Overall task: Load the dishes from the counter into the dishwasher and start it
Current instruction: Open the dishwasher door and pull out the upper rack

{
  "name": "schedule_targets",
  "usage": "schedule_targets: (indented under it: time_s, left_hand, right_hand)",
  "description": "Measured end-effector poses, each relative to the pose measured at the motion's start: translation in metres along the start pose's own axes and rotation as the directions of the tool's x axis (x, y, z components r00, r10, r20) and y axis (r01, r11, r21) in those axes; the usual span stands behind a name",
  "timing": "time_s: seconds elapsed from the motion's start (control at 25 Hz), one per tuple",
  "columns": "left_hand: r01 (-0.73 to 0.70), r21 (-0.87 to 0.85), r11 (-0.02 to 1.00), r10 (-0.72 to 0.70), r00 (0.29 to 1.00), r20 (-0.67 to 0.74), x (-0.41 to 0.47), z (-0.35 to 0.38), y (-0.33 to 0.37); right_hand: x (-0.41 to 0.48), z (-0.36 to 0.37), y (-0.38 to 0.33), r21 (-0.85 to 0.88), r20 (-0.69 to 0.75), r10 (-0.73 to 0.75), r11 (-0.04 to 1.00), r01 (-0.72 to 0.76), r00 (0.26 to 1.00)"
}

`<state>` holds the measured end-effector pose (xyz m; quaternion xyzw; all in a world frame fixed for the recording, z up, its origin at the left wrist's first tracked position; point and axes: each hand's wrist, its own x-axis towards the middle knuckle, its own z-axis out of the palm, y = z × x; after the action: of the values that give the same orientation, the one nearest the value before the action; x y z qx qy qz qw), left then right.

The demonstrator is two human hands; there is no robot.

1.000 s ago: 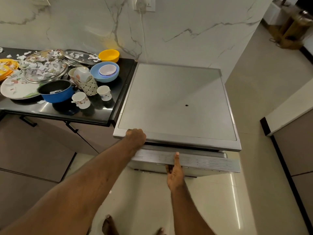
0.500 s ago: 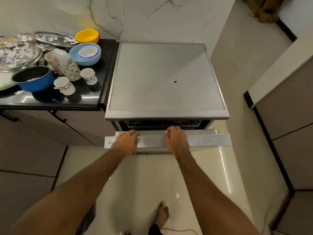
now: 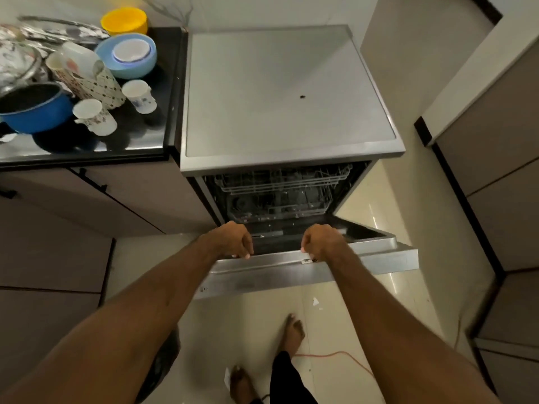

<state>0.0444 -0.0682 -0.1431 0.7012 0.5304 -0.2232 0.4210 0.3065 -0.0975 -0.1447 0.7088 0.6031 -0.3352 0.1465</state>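
Half a second ago the dishwasher door (image 3: 291,275) stood open only a crack. Now we have it swung about halfway down, its top edge toward us, and the wire racks (image 3: 280,185) show in the dark opening. Our left hand (image 3: 233,240) and right hand (image 3: 322,242) both sit on that top edge, left of its middle, and the fingers (image 3: 243,255) of each hand are curled over the edge and clamped on the metal.

The dishes have not moved. They stand on the black desk (image 3: 140,135) just left of the dishwasher (image 3: 277,91): a blue pot (image 3: 35,107) and two cups (image 3: 94,116) near us, a pale blue bowl (image 3: 128,55) with a white one inside it, and a yellow bowl (image 3: 124,21) at the far edge. The racks look empty from here.

We judge the opening step close to done. The door probably has to lie flat before a rack can slide out, and loading has not begun.
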Motion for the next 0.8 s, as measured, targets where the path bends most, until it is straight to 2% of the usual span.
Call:
schedule_targets:
  time_s: [0.08, 0.24, 0.32, 0.48, 0.64, 0.8]
  left_hand:
    - [-0.044, -0.019, 0.999, 0.046, 0.991, 0.125, 0.006, 0.025, -0.002]
    - [-0.12, 0.153, 0.981, 0.083, 0.97, 0.227, 0.025, 0.094, -0.006]
    - [-0.156, 0.274, 0.949, 0.109, 0.978, 0.179, 0.037, 0.133, -0.017]
    - [-0.165, 0.416, 0.894, 0.149, 0.986, 0.071, 0.061, 0.196, -0.036]
    - [-0.195, 0.493, 0.848, 0.207, 0.978, 0.031, 0.08, 0.244, -0.04]
    - [-0.183, 0.531, 0.827, 0.23, 0.973, -0.023, 0.094, 0.294, -0.045]
  right_hand:
    - [-0.003, 0.026, 0.015, 0.002, 0.125, -0.006, 1.0, 0.006, 0.992]
    - [-0.008, 0.091, 0.043, 0.0, 0.251, 0.028, 1.0, -0.029, 0.968]
    - [-0.01, 0.12, 0.05, -0.088, 0.267, 0.042, 0.996, -0.02, 0.963]
    - [-0.009, 0.175, 0.056, -0.452, 0.13, -0.042, 0.887, 0.097, 0.991]
    - [0.011, 0.228, 0.069, -0.561, 0.147, -0.06, 0.817, 0.134, 0.987]
    - [0.015, 0.279, 0.095, -0.541, 0.115, -0.062, 0.833, 0.115, 0.991]
